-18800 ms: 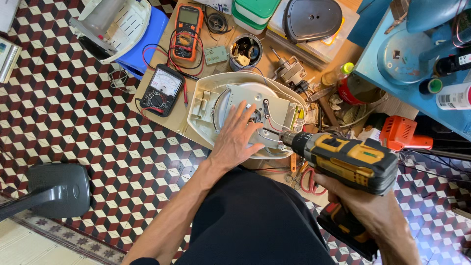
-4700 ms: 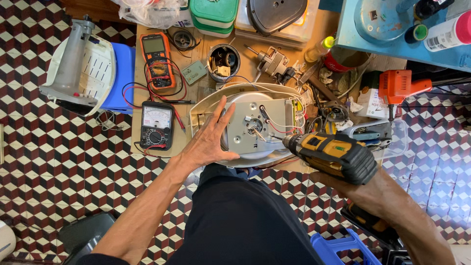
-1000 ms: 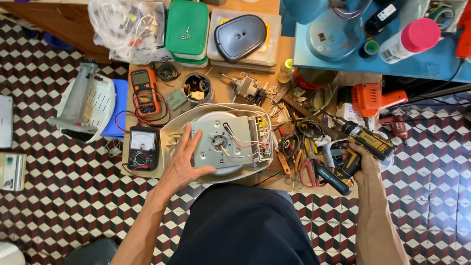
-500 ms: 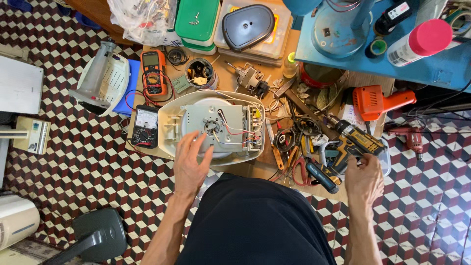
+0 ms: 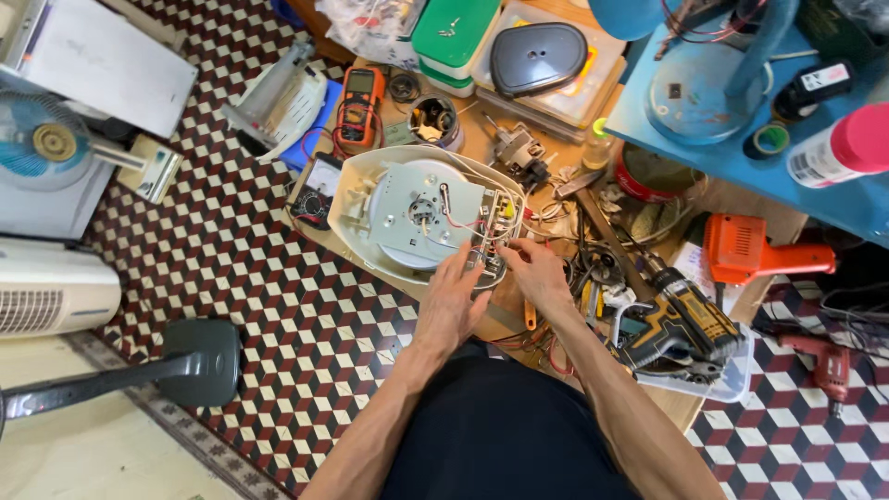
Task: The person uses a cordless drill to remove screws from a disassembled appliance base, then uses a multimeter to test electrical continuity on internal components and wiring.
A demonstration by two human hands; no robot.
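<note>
Repair workshop: bench [image 5: 500, 148] cluttered with multimeters [image 5: 359, 104], drills [image 5: 676, 319].

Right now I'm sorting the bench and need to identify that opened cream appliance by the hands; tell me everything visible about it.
The opened appliance housing is a cream, oval plastic-looking shell lying flat on the wooden bench. Inside sits a round grey metal plate with a central hub; red and white wires run to a terminal block at its right edge. The left hand rests on its near rim, and the right hand fingers the wiring side.

Bare forearms, no sleeves visible; dark black garment over lap.
</note>
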